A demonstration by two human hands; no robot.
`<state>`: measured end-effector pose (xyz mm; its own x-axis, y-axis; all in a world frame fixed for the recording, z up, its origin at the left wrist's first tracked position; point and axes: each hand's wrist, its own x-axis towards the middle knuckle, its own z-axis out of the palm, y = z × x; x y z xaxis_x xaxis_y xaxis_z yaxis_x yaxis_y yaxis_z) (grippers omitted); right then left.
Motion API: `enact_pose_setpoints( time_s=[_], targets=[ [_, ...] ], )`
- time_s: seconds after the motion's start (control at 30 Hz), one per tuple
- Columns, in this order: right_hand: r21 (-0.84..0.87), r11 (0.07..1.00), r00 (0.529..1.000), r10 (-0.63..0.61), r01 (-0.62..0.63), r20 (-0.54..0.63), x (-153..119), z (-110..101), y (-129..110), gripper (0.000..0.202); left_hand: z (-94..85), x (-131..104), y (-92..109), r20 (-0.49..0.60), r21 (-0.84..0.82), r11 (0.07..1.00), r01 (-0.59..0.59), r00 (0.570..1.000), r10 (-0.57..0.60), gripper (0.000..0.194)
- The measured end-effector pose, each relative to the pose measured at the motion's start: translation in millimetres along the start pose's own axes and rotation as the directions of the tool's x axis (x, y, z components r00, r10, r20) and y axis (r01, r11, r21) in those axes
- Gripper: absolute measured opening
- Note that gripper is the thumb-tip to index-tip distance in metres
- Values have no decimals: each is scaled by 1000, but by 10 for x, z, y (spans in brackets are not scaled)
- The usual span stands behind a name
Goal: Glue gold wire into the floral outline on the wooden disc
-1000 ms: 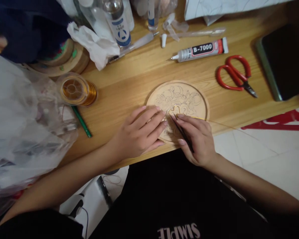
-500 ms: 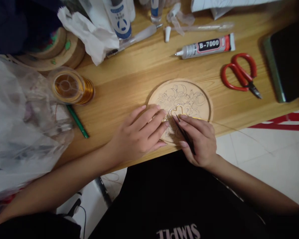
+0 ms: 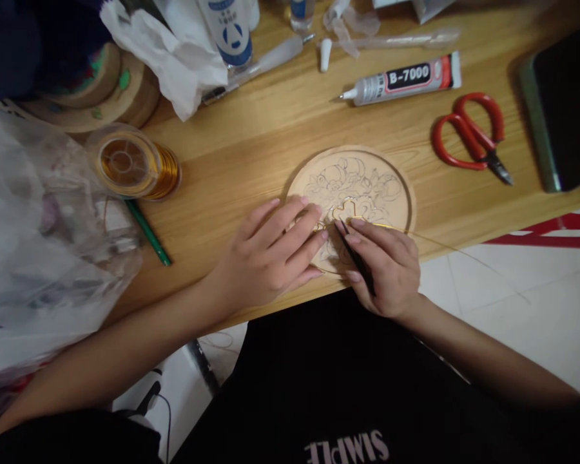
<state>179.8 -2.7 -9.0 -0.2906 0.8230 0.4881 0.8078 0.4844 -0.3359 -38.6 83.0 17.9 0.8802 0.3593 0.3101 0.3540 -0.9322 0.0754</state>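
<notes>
A round wooden plate (image 3: pixel 299 177) with a raised rim and line-drawn flowers lies near the table's front edge. My left hand (image 3: pixel 275 254) rests over its left part, fingers stretched out and slightly apart; what lies beneath the fingertips is partly hidden. In my right hand (image 3: pixel 391 267) is a pair of dark tweezers (image 3: pixel 355 258), tips down on the plate's middle. Just above the tips, gold wire (image 3: pixel 345 209) bends into a petal-like outline. Its loose tail runs right, past my right fingers and over the rim, beyond the table edge.
A glue tube (image 3: pixel 406 78), red-handled cutters (image 3: pixel 471 135) and a phone-like dark slab (image 3: pixel 560 122) lie behind and right. To the left are a gold wire spool (image 3: pixel 135 164), a green pencil (image 3: pixel 147 232) and a plastic bag (image 3: pixel 43 258). Crumpled tissue (image 3: pixel 169 58) and a bottle (image 3: pixel 227 32) stand behind.
The whole view has shifted slightly, so things on the table appear a little higher. The tweezers' tips look closer together now. Both hands keep nearly the same place on the plate.
</notes>
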Motion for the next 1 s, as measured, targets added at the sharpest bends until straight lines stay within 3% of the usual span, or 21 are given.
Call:
enact_pose_setpoints(
  time_s=[0.5,0.8,1.0],
  targets=[
    [-45,999,1000,-16,15,-24,2,27,-7,39,4,-17,-17,14,-45,999,10,1000,-9,39],
    [111,994,998,31,-25,-54,-40,43,31,44,19,4,-26,-31,-12,1000,-1,1000,1,33],
    [94,995,997,36,-30,-66,-39,46,21,41,-16,30,-24,-49,-8,1000,-15,999,15,31]
  ],
)
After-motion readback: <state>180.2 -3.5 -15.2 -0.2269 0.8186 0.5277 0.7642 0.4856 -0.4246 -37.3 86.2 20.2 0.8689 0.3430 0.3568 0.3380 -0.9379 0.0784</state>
